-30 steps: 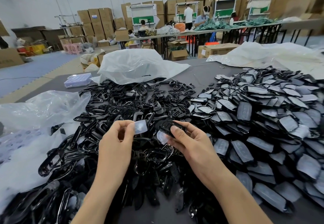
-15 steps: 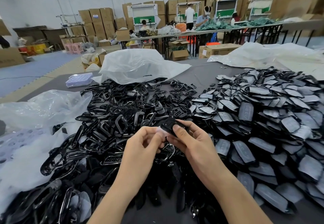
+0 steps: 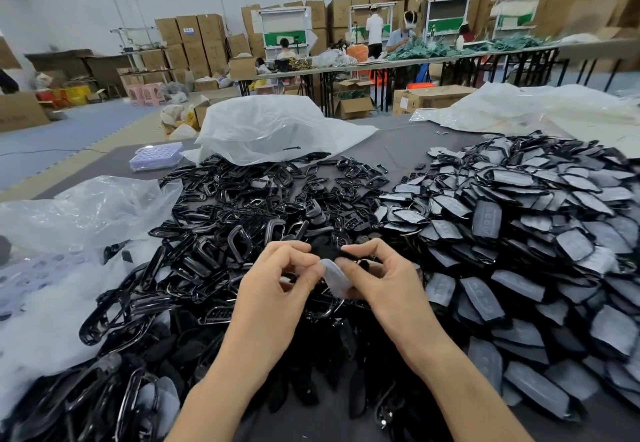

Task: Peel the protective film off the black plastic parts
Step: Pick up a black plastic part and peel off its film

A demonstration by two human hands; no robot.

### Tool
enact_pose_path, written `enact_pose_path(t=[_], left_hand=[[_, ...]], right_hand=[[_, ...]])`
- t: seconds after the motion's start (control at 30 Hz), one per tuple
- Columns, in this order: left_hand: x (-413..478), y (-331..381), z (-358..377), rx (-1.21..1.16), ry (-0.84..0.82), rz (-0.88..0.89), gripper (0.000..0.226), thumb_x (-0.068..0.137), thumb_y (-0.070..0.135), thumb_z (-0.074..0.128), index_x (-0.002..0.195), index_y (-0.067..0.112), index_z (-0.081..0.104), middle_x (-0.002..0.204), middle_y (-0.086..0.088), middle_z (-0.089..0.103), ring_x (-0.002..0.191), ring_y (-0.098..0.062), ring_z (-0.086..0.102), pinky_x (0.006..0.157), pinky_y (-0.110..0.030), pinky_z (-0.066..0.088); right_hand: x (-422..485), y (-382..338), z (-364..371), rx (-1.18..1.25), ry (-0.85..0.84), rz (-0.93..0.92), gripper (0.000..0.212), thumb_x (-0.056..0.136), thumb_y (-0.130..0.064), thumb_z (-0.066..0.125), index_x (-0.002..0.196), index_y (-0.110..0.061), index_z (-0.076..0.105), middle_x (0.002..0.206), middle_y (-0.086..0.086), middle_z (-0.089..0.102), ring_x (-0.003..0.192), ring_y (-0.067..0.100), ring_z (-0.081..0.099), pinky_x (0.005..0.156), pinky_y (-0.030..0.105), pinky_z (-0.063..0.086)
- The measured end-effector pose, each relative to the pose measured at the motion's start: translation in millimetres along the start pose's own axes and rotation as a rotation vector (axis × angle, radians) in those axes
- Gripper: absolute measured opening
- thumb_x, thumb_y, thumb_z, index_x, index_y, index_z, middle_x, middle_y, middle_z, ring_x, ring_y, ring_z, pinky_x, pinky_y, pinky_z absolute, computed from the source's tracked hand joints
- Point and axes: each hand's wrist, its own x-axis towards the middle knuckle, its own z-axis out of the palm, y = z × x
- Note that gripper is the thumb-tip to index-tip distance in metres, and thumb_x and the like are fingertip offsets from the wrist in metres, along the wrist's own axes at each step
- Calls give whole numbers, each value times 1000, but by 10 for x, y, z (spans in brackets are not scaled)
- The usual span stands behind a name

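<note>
Both hands meet over the middle of the table. My right hand [image 3: 381, 275] grips a small black plastic part [image 3: 329, 251] between thumb and fingers. My left hand [image 3: 280, 279] pinches a translucent film [image 3: 334, 277] that curls down off the part, between the two thumbs. On the right lies a big heap of black parts with greyish film on them [image 3: 519, 241]. A heap of bare glossy black frames [image 3: 242, 220] fills the centre and left, running under my forearms.
Crumpled clear plastic bags lie at the left [image 3: 79, 213], at the back centre [image 3: 273, 130] and at the back right [image 3: 536, 106]. A small lilac tray [image 3: 156, 156] sits behind the frames. Beyond the grey table [image 3: 398, 151] are cardboard boxes, long tables and people working.
My left hand, which held a peeled film apart one second ago, came back to the part. It now pinches a film that is drawn down from the part in my right hand.
</note>
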Motion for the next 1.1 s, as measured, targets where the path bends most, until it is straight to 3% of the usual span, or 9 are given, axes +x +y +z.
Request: enact_pose_path(t=[0.07,0.17,0.23,0.4,0.53,0.63,0.83,1.1], left_hand=[[-4,-13,12,-80,7,-26,12,89,13,72,85,24,69,101,19,66,83,-7,67,71,-31,54],[-30,-22,45,-242,37,-105,6,92,14,69,89,18,68,85,3,73,68,-11,67,63,-18,52],[-42,-31,59,-274,59,-123,3,93,18,68,91,17,67,78,-2,73,64,-12,66,62,-17,52],[-8,-59,56,-309,71,-127,10,93,12,68,96,19,62,78,6,71,63,-11,65,65,-18,53],[-2,-56,39,-370,14,-143,11,94,7,64,100,16,63,82,1,73,70,-13,69,67,-18,54],[-20,-47,35,-378,-5,-127,12,98,6,58,103,14,65,84,0,73,76,-14,70,71,-19,55],[-5,-38,14,-350,-41,-133,17,95,8,63,108,19,64,83,1,72,72,-12,69,71,-16,53],[-35,-41,48,-182,-29,-43,11,95,14,64,96,25,66,68,3,69,68,-13,69,71,-20,54]], right_hand=[[-16,-18,22,26,-29,7,13,88,-21,77,98,-18,70,74,8,75,67,16,72,67,21,58],[-33,-25,61,86,-78,13,18,89,-19,75,104,-12,69,82,11,77,75,17,75,68,19,57],[-37,-23,76,119,-101,17,18,91,-18,72,107,-10,69,87,12,78,80,20,77,69,19,58],[-43,-51,98,216,-132,41,33,83,-39,70,103,-13,73,95,12,78,86,25,77,71,21,59],[-19,-1,77,146,-64,20,14,89,-22,73,102,-19,74,87,11,78,79,22,75,71,21,57],[-6,12,65,126,-43,22,13,92,-12,71,103,-18,73,83,10,77,75,19,73,70,21,57],[-22,-7,64,154,-76,29,15,91,-10,71,104,-17,74,82,9,76,74,15,71,69,19,56],[6,24,73,134,-10,12,14,95,-13,66,95,-19,78,86,5,77,73,14,68,69,21,56]])
